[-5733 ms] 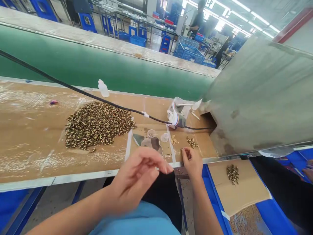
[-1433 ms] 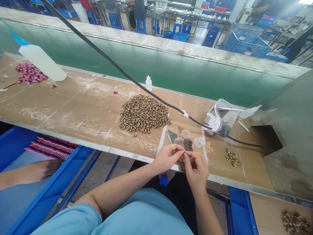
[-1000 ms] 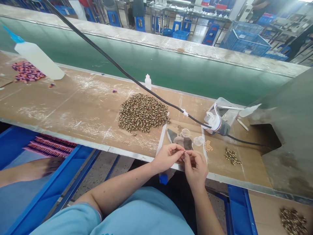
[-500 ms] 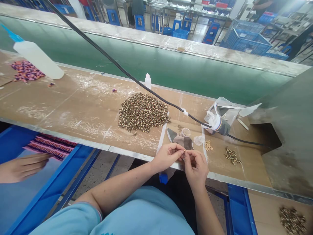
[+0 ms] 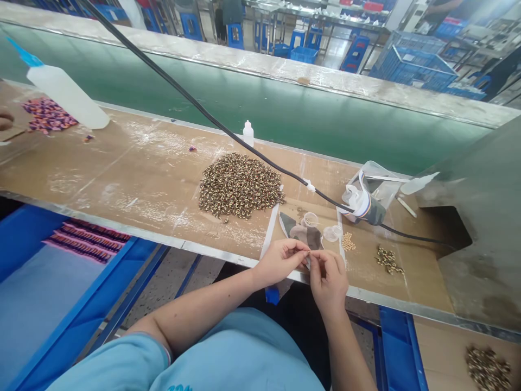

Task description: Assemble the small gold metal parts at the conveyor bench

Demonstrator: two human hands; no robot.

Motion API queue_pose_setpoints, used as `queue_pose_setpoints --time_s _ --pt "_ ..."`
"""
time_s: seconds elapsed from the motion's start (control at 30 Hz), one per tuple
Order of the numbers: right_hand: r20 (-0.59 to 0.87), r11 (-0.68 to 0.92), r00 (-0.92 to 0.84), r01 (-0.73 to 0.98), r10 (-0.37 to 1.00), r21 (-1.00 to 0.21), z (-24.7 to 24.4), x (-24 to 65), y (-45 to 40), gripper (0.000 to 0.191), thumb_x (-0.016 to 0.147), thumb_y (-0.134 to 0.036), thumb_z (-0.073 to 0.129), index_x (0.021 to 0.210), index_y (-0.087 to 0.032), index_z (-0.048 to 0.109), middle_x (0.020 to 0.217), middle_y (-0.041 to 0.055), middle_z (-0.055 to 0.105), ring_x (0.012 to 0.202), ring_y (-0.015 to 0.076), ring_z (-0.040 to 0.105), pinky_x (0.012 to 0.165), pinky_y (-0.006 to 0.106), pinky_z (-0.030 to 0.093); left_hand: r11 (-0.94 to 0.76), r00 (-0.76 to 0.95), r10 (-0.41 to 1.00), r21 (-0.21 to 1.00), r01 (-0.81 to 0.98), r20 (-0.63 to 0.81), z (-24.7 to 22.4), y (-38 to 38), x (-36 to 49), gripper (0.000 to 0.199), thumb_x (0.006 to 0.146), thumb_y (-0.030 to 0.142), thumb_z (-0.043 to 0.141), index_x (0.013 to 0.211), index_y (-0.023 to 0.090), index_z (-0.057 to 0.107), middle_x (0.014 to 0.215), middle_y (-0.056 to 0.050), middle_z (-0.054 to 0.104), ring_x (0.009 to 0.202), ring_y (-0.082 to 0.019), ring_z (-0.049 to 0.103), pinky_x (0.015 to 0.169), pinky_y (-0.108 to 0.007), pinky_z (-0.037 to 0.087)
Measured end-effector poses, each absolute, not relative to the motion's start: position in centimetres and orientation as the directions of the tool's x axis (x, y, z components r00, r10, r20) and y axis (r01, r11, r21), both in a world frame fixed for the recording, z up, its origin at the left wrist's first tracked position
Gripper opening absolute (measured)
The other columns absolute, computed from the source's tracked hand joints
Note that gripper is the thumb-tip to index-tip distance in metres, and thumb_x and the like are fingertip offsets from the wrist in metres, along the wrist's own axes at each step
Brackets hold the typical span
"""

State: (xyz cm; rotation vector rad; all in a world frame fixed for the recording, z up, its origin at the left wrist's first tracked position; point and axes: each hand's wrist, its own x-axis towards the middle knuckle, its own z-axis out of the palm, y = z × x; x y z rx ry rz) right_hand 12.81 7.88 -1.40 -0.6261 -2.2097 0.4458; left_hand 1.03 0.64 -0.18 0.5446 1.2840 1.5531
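Observation:
My left hand (image 5: 280, 262) and my right hand (image 5: 330, 277) meet at the front edge of the bench, fingertips pinched together. Between them is a tiny piece, mostly covered by the fingers and too small to name. Just beyond my hands lies a dark and grey-brown cloth (image 5: 307, 237), with a small round clear tub (image 5: 310, 219) by it. A clear lid-like dish (image 5: 331, 233) and a little pile of pale beads (image 5: 348, 241) are to the right. Farther right sits a small group of brown-and-gold curved pieces (image 5: 388, 259). A large heap of similar pieces (image 5: 240, 187) spreads to the left.
A black cable (image 5: 195, 106) crosses above the bench. A small white bottle (image 5: 248, 133) stands behind the heap; a large squeeze bottle (image 5: 69, 96) leans at far left, near a co-worker's hand (image 5: 5, 118). A metal housing (image 5: 480, 228) bounds the right side. Blue trays (image 5: 101, 293) sit below.
The co-worker's hand has left the blue tray at lower left and now shows at the left edge near the pink-purple pile. My hands stay pinched together in nearly the same place.

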Motion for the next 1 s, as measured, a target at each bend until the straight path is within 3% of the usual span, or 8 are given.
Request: queue_pose_setpoints --time_s 0.17,0.5,0.8,1.0 --pt "0.602 0.830 -0.581 0.285 0.547 -0.480 -1.64 13.00 7.91 0.008 0.089 -0.021 0.051 0.090 -0.021 0.059 0.084 0.0039 0.060 0.077 0.0136 0.058 0.064 0.026 0.050 0.065 -0.385 0.891 0.906 -0.419 -0.242 0.06 0.61 1.02 0.027 0.070 0.035 0.070 0.079 0.011 0.062 0.069 -0.002 0.061 0.064 -0.010 0.060 0.067 -0.026 0.054" --pt "0.547 0.783 -0.577 0.315 0.607 -0.537 -1.40 13.14 7.90 0.013 0.091 -0.027 0.047 0.087 -0.022 0.058 0.082 0.0038 0.060 0.078 0.0150 0.058 0.062 0.027 0.049 0.013 -0.484 0.873 0.996 -0.089 -0.054 -0.83 0.14 1.53 0.020 0.078 0.030 0.059 0.083 0.013 0.067 0.081 -0.007 0.062 0.072 -0.015 0.062 0.068 -0.027 0.056" --pt "0.610 0.837 -0.578 0.303 0.541 -0.455 -1.93 13.09 7.91 0.010 0.090 -0.021 0.047 0.091 -0.022 0.057 0.084 0.0036 0.059 0.080 0.0148 0.057 0.069 0.029 0.049 0.068 -0.389 0.892 0.917 -0.393 -0.232 -0.41 0.60 1.22 0.027 0.070 0.036 0.070 0.080 0.011 0.066 0.068 -0.003 0.063 0.062 -0.010 0.061 0.065 -0.025 0.054" --pt "0.612 0.833 -0.572 0.297 0.547 -0.467 -1.73 12.97 7.79 0.010 0.090 -0.020 0.048 0.090 -0.022 0.057 0.083 0.0033 0.059 0.080 0.0152 0.057 0.071 0.029 0.048 0.075 -0.363 0.892 0.880 -0.469 -0.270 -0.08 0.61 1.00 0.030 0.066 0.037 0.073 0.078 0.010 0.066 0.063 -0.001 0.061 0.059 -0.008 0.058 0.063 -0.022 0.052"
